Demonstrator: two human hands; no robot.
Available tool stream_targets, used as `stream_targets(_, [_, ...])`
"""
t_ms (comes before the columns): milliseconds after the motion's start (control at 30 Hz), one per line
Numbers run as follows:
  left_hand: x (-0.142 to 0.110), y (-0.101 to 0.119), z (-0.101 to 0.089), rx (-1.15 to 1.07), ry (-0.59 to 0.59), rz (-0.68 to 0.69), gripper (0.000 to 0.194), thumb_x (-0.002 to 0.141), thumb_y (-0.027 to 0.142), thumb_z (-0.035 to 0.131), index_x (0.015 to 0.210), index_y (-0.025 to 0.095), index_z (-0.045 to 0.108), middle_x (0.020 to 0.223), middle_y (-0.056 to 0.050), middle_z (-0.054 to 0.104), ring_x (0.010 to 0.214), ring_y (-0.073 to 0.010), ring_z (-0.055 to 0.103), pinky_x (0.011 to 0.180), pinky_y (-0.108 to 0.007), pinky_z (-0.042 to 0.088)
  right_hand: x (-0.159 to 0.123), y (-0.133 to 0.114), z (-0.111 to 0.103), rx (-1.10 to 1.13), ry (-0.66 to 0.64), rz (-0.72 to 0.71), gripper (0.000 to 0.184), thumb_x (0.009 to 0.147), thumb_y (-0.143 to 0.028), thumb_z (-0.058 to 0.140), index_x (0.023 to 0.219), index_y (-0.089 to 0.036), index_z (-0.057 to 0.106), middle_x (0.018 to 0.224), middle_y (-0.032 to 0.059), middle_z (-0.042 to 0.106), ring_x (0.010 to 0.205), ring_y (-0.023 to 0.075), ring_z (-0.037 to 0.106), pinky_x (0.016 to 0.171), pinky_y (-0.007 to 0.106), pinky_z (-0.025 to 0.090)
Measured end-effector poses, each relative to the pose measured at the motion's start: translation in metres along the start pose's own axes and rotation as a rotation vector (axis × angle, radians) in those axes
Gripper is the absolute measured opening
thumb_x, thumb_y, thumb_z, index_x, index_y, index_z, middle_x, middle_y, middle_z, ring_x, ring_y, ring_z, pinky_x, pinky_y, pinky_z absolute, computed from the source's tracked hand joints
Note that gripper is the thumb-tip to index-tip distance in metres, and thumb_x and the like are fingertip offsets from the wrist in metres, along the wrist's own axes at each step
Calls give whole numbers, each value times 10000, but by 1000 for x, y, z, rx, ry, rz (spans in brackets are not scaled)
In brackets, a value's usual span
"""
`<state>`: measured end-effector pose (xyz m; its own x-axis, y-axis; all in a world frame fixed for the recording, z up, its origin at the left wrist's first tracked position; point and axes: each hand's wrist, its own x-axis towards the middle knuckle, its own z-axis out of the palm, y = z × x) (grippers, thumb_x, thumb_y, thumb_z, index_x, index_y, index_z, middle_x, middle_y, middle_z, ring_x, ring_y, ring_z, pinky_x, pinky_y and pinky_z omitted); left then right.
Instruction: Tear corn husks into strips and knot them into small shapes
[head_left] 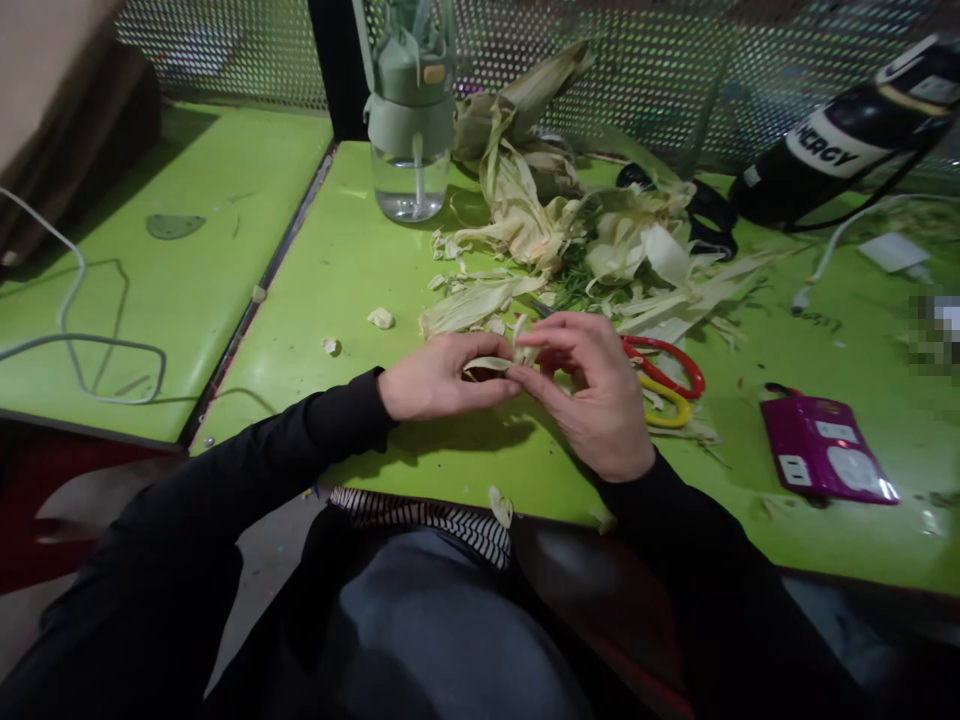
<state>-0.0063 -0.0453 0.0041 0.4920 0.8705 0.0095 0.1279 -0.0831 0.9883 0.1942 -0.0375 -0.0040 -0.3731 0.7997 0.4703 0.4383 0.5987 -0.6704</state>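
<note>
Both hands meet over the green table near its front edge. My left hand (pixel 442 378) is closed, pinching a pale strip of corn husk (pixel 491 366) between thumb and fingers. My right hand (pixel 592 390) pinches the same husk at its right end, where a whitish bit sticks up between the fingertips. Just beyond the hands lies a heap of dried corn husks (pixel 525 215) with loose strips around it. Scissors with red and yellow handles (pixel 679 365) rest beside my right hand, their blades mostly hidden behind it.
A clear water bottle with a green lid (pixel 409 150) stands behind the left hand. At right are a purple power socket (pixel 829 450), a white cable and a black bottle (pixel 832 140) leaning on the mesh panel. A grey cable (pixel 112 338) crosses the left table.
</note>
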Motion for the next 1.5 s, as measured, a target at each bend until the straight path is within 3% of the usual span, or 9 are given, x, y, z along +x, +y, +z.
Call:
stream_targets(133, [0, 0, -1, -226, -65, -67, 221, 939, 326, 626, 851, 125, 594, 718, 4, 615, 640, -80, 611, 663, -221, 531, 1, 2, -1, 114, -58, 160, 396, 886, -463, 716, 1210, -246, 650, 995, 43, 681, 756, 159, 624, 707, 324, 563])
stream_targets(267, [3, 1, 1, -421, -57, -201, 204, 980, 280, 593, 854, 120, 580, 713, 1, 635, 600, -62, 624, 638, -200, 553, 3, 1, -3, 105, -83, 109, 224, 889, -428, 717, 1004, -237, 706, 935, 36, 679, 766, 169, 625, 677, 322, 548])
stream_targets(500, [3, 2, 4, -562, -73, -304, 181, 988, 245, 592, 874, 105, 601, 681, 4, 652, 572, -49, 633, 618, -173, 558, 5, -5, -5, 86, -90, 25, 60, 916, -305, 670, 928, -252, 693, 892, 29, 685, 760, 176, 632, 674, 336, 544])
stream_targets(633, [2, -1, 6, -590, -65, -328, 175, 988, 228, 589, 867, 102, 608, 688, -6, 658, 572, -62, 638, 608, -193, 557, 3, -7, -5, 19, -94, -81, 117, 945, -244, 613, 974, -285, 718, 997, 35, 748, 896, 214, 691, 770, 388, 571])
stream_targets(767, [3, -1, 8, -609, -41, -368, 203, 1015, 197, 515, 856, 103, 600, 679, -6, 658, 558, -59, 622, 609, -200, 552, 0, -6, -4, -117, -54, -140, 160, 954, -315, 638, 1037, -332, 774, 999, 42, 762, 927, 238, 710, 853, 432, 577])
stream_targets(900, [2, 2, 13, -602, -49, -405, 212, 1025, 181, 484, 849, 109, 579, 650, 8, 650, 524, -48, 611, 577, -177, 528, -1, -2, -1, -109, -53, -191, 216, 966, -343, 626, 1106, -311, 787, 940, 48, 720, 869, 202, 696, 788, 370, 588])
stream_targets(1033, [3, 6, 14, -571, -28, -451, 289, 1043, 127, 390, 806, 110, 555, 610, 22, 622, 496, -43, 605, 560, -171, 518, 1, -1, -1, -79, -84, -173, 154, 934, -310, 677, 1032, -300, 796, 905, 29, 693, 805, 171, 675, 736, 332, 576])
stream_targets(1233, [3, 10, 9, -559, -20, -432, 211, 1017, 127, 460, 847, 103, 583, 637, 11, 638, 520, -55, 612, 586, -195, 536, 5, -9, -13, -88, -72, -150, 98, 923, -261, 653, 923, -283, 749, 986, 37, 713, 863, 209, 683, 795, 403, 567])
stream_targets(1500, [1, 6, 5, -619, -36, -380, 154, 835, 4, 569, 952, 89, 620, 752, -8, 677, 637, -77, 657, 713, -252, 581, 6, -7, -19, -287, -73, -413, 119, 878, -115, 668, 937, -212, 708, 963, 76, 725, 827, 216, 667, 746, 378, 569])
